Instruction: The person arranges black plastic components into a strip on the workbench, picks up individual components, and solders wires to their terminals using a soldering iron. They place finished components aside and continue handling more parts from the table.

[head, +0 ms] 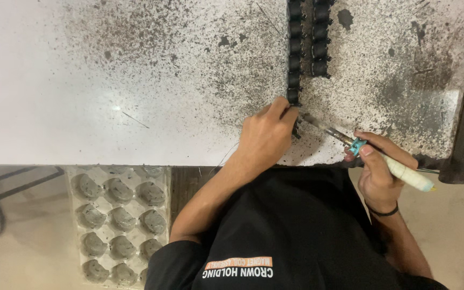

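Head view, looking down: nearest, a grey moulded tray [118, 223] beside the person's black shirt [291, 231]. Right hand [378, 172] grips a soldering iron [369, 153] — tip toward the left hand [267, 137], which pinches the end of a row of small black coils [294, 51] on the speckled white table [108, 80].

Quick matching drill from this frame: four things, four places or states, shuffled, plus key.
1. left hand
2. right hand
3. moulded tray
4. black parts

a. lined up in two rows on the speckled table
b. holds the soldering iron
c. on the floor, below the table edge
d. fingertips at the near end of a row

Pairs: 1-d, 2-b, 3-c, 4-a
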